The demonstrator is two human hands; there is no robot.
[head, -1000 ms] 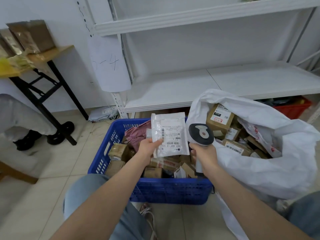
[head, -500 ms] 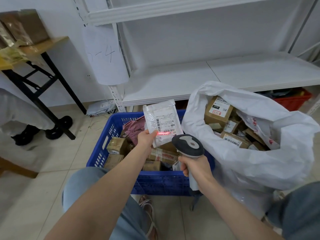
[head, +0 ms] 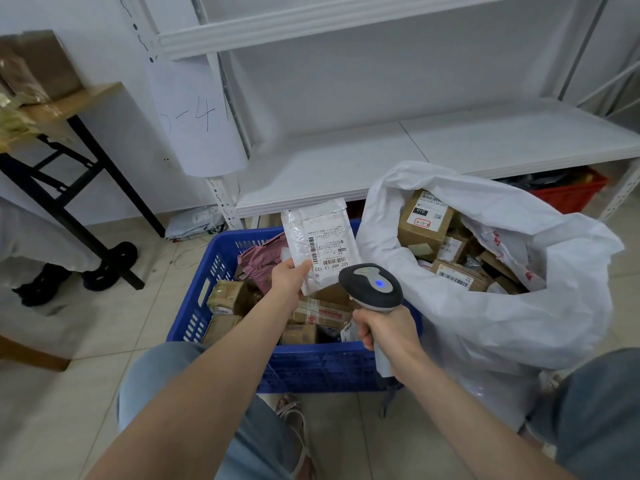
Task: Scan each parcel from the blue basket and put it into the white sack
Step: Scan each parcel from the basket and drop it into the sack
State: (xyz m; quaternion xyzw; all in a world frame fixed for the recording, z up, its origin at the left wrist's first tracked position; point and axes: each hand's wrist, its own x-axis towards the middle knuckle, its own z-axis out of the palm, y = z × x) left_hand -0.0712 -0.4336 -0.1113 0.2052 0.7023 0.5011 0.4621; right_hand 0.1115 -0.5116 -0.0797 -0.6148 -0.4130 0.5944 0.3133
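Head view: your left hand [head: 289, 277] pinched the parcel [head: 320, 244] by its lower left corner, thumb on the face. It held the parcel above the basket [head: 311, 365], likely so the label faced you and the scanner [head: 370, 287]. Your right hand [head: 384, 332] was wrapped round the scanner's handle, just right of and below the left hand, with the head tipped toward the barcodes and a blue light on top. The parcel stood nearly upright, long axis rising from your left hand, top leaning slightly left. The sack [head: 502, 323] gaped open just right of your right hand, probably to keep the drop short.
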